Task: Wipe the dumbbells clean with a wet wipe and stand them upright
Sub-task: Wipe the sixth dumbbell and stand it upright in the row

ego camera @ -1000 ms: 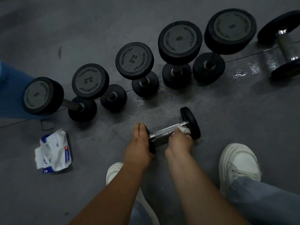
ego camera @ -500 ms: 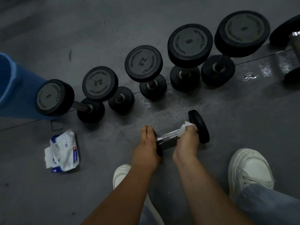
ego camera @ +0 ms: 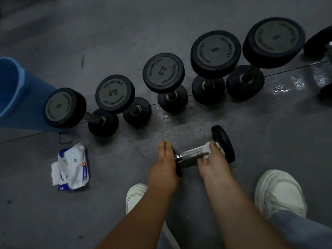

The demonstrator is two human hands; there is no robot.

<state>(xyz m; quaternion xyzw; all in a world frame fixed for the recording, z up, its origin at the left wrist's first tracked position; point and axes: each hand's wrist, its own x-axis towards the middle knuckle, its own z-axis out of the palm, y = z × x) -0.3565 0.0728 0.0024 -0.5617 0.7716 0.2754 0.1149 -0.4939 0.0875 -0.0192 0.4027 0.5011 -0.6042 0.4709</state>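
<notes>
From the head camera: the small dumbbell lay on its side on the floor, directly in front of both hands, its long axis running from near-left to far-right. The left hand gripped the near-left head, fingers curled over its rim. The right hand pinched the wet wipe round the handle, hard against the far-right head. Tipping it upright would probably pivot on the left hand's end.

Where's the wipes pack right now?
Head view, lower left: the wipes pack lies on the floor, left of the left hand, near the blue bin.
</notes>
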